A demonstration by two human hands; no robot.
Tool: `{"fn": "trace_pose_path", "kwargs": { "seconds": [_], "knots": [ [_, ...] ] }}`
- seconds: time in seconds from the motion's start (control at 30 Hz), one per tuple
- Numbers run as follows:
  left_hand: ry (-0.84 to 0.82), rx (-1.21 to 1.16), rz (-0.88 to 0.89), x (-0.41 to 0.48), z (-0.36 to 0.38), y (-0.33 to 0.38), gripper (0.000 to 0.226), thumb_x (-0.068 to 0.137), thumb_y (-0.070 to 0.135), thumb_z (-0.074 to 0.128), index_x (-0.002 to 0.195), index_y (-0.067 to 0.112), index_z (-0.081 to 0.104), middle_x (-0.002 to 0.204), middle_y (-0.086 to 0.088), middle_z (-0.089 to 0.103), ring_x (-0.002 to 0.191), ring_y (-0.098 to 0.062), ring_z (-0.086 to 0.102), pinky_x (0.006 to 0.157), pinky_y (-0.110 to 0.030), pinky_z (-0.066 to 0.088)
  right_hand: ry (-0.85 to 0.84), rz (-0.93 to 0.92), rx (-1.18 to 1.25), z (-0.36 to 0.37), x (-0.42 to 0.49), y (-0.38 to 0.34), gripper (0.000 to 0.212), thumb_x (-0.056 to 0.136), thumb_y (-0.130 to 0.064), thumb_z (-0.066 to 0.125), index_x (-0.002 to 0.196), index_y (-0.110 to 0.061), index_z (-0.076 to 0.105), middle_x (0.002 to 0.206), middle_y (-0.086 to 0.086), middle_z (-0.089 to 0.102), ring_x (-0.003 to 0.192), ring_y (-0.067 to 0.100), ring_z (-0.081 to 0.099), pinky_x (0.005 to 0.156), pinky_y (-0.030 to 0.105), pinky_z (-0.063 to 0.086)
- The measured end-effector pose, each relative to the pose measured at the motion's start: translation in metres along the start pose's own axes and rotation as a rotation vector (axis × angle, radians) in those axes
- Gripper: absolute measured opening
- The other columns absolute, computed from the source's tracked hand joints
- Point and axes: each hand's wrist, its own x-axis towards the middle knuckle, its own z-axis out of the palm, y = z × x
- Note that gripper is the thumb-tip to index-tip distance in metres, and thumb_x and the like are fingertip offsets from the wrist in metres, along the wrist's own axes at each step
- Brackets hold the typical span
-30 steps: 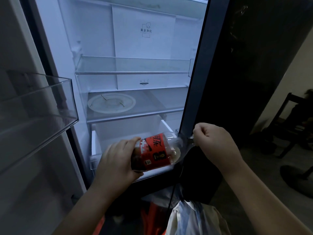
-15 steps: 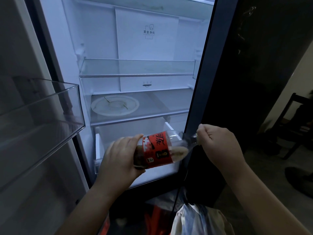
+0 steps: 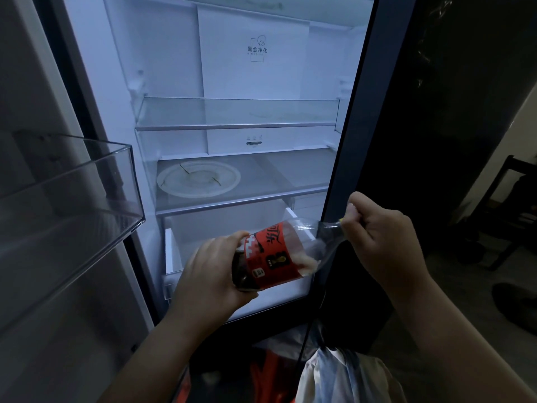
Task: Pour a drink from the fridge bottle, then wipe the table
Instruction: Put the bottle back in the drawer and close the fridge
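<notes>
One bottle (image 3: 279, 254) is in play, lying nearly on its side in front of the open fridge (image 3: 232, 82) — its red label carries white Chinese characters I cannot read with certainty, and dark drink pools at its base. Two hands hold it: the left hand (image 3: 212, 274) wraps the base end, the right hand (image 3: 377, 239) is fisted over the cap end. Printed on the fridge's back panel is 黑金净化. Two glass shelves show inside — one round plate (image 3: 199, 178) rests on the lower.

bottle (image 3: 276, 254) cap totally buried in the right hand (image 3: 377, 237), base hidden by left hand (image 3: 209, 274), bags (image 3: 343, 373) cut off at bottom edge
</notes>
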Motion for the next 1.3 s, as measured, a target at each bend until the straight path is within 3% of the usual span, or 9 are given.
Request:
{"fn": "trace_pose_path", "kwargs": {
  "seconds": [0.1,0.23,0.3,0.43,0.53,0.67,0.83,1.17,1.3],
  "knots": [
    [-0.003,-0.008,-0.012,0.001,0.003,-0.001,0.090,0.048,0.034,0.089,0.129,0.029,0.049,0.112,0.013,0.057,0.106,-0.013,0.049,0.085,-0.025,0.035,0.019,0.076,0.054,0.003,-0.006,-0.004,0.031,0.094,-0.040,0.038,0.074,-0.018,0.046,0.051,-0.009,0.043,0.052,0.010,0.052,0.041,0.014,0.033],
    [0.017,0.027,-0.069,0.006,0.004,-0.003,0.092,0.051,0.032,0.089,0.133,0.026,0.047,0.116,0.009,0.055,0.108,-0.015,0.048,0.089,-0.030,0.038,-0.003,0.186,0.146,0.011,-0.027,-0.002,0.048,0.090,-0.058,0.034,0.120,-0.021,0.042,0.085,-0.014,0.052,0.077,0.001,0.056,0.059,0.012,0.044],
    [0.021,0.089,-0.087,0.011,0.005,-0.011,0.091,0.051,0.030,0.088,0.133,0.022,0.047,0.117,0.004,0.054,0.107,-0.021,0.049,0.090,-0.035,0.041,-0.002,0.238,0.173,0.012,-0.040,-0.003,0.052,0.089,-0.058,0.034,0.126,-0.021,0.039,0.093,-0.016,0.052,0.084,0.000,0.056,0.064,0.011,0.043],
    [-0.039,0.262,-0.146,0.025,0.005,-0.024,0.097,0.056,0.032,0.086,0.140,0.018,0.039,0.121,-0.003,0.046,0.109,-0.026,0.049,0.091,-0.037,0.038,-0.063,0.342,0.209,0.015,-0.066,-0.002,0.049,0.087,-0.058,0.034,0.125,-0.027,0.039,0.096,-0.017,0.053,0.090,-0.004,0.055,0.064,0.011,0.043],
    [-0.091,0.269,-0.217,0.036,0.003,-0.026,0.093,0.064,0.035,0.082,0.142,0.024,0.032,0.125,-0.001,0.046,0.110,-0.026,0.048,0.083,-0.034,0.038,-0.112,0.393,0.207,0.016,-0.082,0.001,0.041,0.087,-0.052,0.039,0.122,-0.030,0.039,0.095,-0.016,0.055,0.089,-0.004,0.056,0.063,0.016,0.043],
    [-0.088,0.269,-0.167,0.054,0.006,-0.036,0.091,0.062,0.032,0.084,0.139,0.022,0.037,0.127,-0.002,0.050,0.111,-0.027,0.051,0.090,-0.035,0.036,-0.161,0.443,0.207,0.017,-0.096,0.003,0.036,0.088,-0.047,0.042,0.120,-0.030,0.041,0.093,-0.015,0.057,0.086,-0.004,0.056,0.063,0.017,0.042],
    [-0.228,0.371,-0.157,0.072,0.009,-0.046,0.094,0.066,0.037,0.081,0.144,0.027,0.030,0.131,0.000,0.047,0.118,-0.023,0.048,0.092,-0.032,0.037,-0.249,0.471,0.184,0.015,-0.105,0.004,0.032,0.091,-0.052,0.039,0.117,-0.034,0.042,0.091,-0.013,0.059,0.085,-0.003,0.057,0.064,0.023,0.049],
    [-0.390,0.455,-0.157,0.088,0.019,-0.071,0.096,0.064,0.043,0.081,0.144,0.032,0.029,0.131,0.001,0.050,0.121,-0.022,0.046,0.099,-0.034,0.036,-0.382,0.481,0.184,0.023,-0.111,0.001,0.034,0.080,-0.053,0.037,0.110,-0.039,0.042,0.085,-0.010,0.060,0.088,-0.003,0.056,0.066,0.016,0.045],
    [-0.389,0.450,-0.170,0.096,0.026,-0.078,0.098,0.063,0.044,0.081,0.145,0.031,0.029,0.133,0.000,0.050,0.123,-0.022,0.044,0.101,-0.034,0.035,-0.403,0.479,0.190,0.026,-0.110,0.001,0.020,0.083,-0.049,0.041,0.103,-0.045,0.043,0.084,-0.011,0.061,0.088,-0.002,0.057,0.067,0.017,0.045]
  ]
}}
